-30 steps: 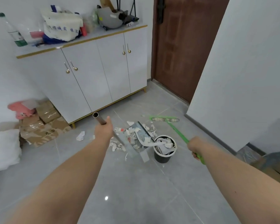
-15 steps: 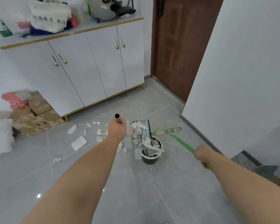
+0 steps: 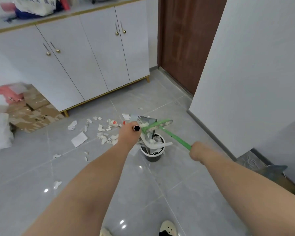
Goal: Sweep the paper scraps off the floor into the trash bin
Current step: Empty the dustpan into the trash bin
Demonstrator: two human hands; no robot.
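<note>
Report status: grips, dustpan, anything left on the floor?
Left grip holds dustpan handle, tipped over bin. Right grip holds broom, head at the pan. Scraps on floor left of bin.

I see a floor [image 3: 160,193] of glossy pale grey tiles with thin, lighter joint lines. The paper scraps [image 3: 79,139] on it are white, and a few carry red print. The trash bin [image 3: 152,156] is black with a white rim. The broom [image 3: 174,136] is bright green, with smudged pale patches on its head. The dustpan [image 3: 143,118] is grey; its tube handle is silvery with a dark open end. The cabinet [image 3: 92,57] is white with gold edging, knobs and feet. The door [image 3: 182,40] is dark reddish brown, the wall [image 3: 254,65] plain white. The cardboard boxes [image 3: 32,114] are brown. One shoe [image 3: 169,228] is cream with dark dots.
</note>
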